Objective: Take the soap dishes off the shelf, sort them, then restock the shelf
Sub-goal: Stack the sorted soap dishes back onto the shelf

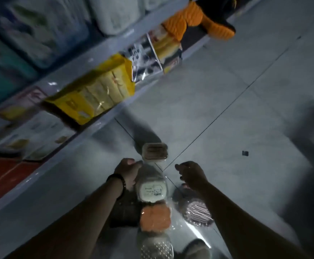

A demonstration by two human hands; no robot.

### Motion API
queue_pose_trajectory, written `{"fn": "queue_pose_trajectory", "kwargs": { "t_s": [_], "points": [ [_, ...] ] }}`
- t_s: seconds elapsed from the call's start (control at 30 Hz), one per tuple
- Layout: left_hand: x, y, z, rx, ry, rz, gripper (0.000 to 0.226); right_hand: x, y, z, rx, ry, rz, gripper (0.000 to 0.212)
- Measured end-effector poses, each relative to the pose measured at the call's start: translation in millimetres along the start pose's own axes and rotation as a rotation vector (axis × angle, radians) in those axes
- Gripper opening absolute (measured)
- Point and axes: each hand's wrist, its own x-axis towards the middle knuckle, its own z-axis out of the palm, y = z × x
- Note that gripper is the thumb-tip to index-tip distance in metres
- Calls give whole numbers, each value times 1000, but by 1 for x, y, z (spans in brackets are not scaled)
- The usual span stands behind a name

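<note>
Several wrapped soap dishes lie in a row on the grey floor: a brown-lidded one (154,151) farthest, a white one with a printed label (151,190), an orange one (155,217) and a white perforated one (156,248) nearest. A round dark ribbed dish (197,212) sits to the right of the row. My left hand (129,171) grips the left side of the clear-wrapped dish (149,170) just beyond the labelled one. My right hand (190,173) hovers to the right of the row with fingers loosely curled, holding nothing.
A grey shelf unit (88,61) runs along the left, holding yellow packs (96,94), black-and-white packs (145,58), orange knit items (188,21) and pale bags above. A red box (6,176) sits at lower left. A small dark scrap (245,153) lies on the floor.
</note>
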Motion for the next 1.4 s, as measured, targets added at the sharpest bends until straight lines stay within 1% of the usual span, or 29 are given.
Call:
{"fn": "queue_pose_trajectory", "kwargs": {
  "t_s": [0.03,0.07,0.13,0.17,0.23,0.27,0.3,0.37,0.4,0.43,0.5,0.6,0.67,0.7,0.77,0.8,0.83,0.87,0.9,0.93,1.03,1.07,1.13,1.17,1.2,1.23,1.3,1.33,1.4],
  "points": [
    [28,-3,5,-8,-10,-7,42,27,6,12,0,4,2,41],
    [54,-7,10,-8,-18,-8,49,54,12,24,3,7,3,54],
    [105,-13,18,-2,-12,-9,73,104,20,44,6,-4,-5,78],
    [124,-14,23,1,-15,-11,82,125,25,53,18,-6,-6,86],
    [157,-17,33,-7,-21,6,84,147,20,64,81,6,-18,96],
    [171,-18,38,-19,-30,17,82,153,16,67,110,1,-22,97],
    [180,-19,42,-31,-37,20,86,157,13,69,135,-17,-27,89],
    [198,-22,49,-32,-23,29,111,165,11,74,165,-67,-69,43],
    [206,-24,52,-27,-23,51,125,170,12,76,171,-89,-93,24],
    [215,-28,55,-33,-30,71,136,175,14,78,190,-98,-107,19],
    [236,-40,61,-32,-59,72,146,178,15,81,239,-109,-100,21],
    [243,-51,64,-95,-53,65,138,162,12,84,323,-140,-82,26],
    [210,-40,60,-112,-41,73,127,146,6,77,323,-115,-114,28],
    [182,-29,60,-131,-54,90,113,133,-1,70,338,-103,-146,30],
    [123,-2,57,-175,-84,159,74,104,-17,50,371,-119,-208,33],
    [97,9,54,-198,-91,190,59,86,-26,39,372,-143,-238,38],
    [74,18,50,-224,-90,227,51,66,-37,26,364,-164,-260,47],
    [49,29,44,-260,-85,264,48,44,-50,14,365,-178,-280,58],
    [24,41,40,-292,-83,294,47,19,-63,1,369,-186,-296,62],
    [-3,53,36,-324,-82,323,44,-5,-75,-12,372,-189,-318,61],
    [-92,89,22,-339,-27,396,27,-83,-115,-50,359,-167,-366,46],
    [-122,100,18,-366,-15,399,30,-110,-128,-63,361,-155,-379,47],
    [-188,120,8,-436,-7,420,56,-171,-157,-92,356,-130,-416,57],
    [-224,130,1,-459,-7,430,63,-206,-173,-106,341,-127,-439,61],
    [-262,139,-6,-474,-2,441,62,-240,-187,-118,329,-124,-460,62],
    [-299,149,-13,-479,2,463,52,-272,-201,-128,315,-124,-494,60],
    [-369,163,-24,-492,15,504,30,-333,-225,-147,303,-112,-553,48],
    [-402,169,-29,-513,32,523,28,-361,-237,-154,298,-105,-571,43],
    [-459,174,-40,-533,72,517,36,-414,-256,-165,299,-126,-592,39]
  ]
}}
